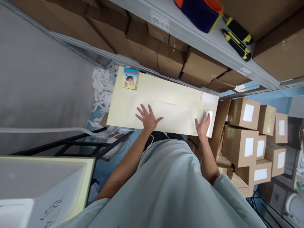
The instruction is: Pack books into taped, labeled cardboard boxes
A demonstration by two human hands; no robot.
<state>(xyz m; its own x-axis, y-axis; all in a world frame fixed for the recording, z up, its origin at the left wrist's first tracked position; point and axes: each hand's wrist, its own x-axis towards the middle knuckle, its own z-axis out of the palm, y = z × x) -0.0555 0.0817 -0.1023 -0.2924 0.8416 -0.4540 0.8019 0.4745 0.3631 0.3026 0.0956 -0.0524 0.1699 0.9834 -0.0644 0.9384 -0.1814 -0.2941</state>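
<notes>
My left hand [148, 120] lies with its fingers spread on the narrow pale-yellow tabletop [161, 85]. Toward the table's right end, my right hand [203, 127] has its fingers stretched out over a small white object with rounded corners [210, 124]. The hand partly covers this object, and its kind is unclear. Between my hands the surface looks whiter, with a faint line across it; I cannot tell whether this is paper or glare. A small book with a colourful cover [129, 78] sits at the far left corner. Near the far right corner is a white paper slip [208, 98].
Above the table, a grey metal shelf [201, 42] holds two yellow-and-black utility knives [237, 44] and a blue-and-orange item [200, 14]. Cardboard boxes [169, 65] line the back. More labelled boxes [244, 142] are stacked right. White paper scraps [102, 85] lie left.
</notes>
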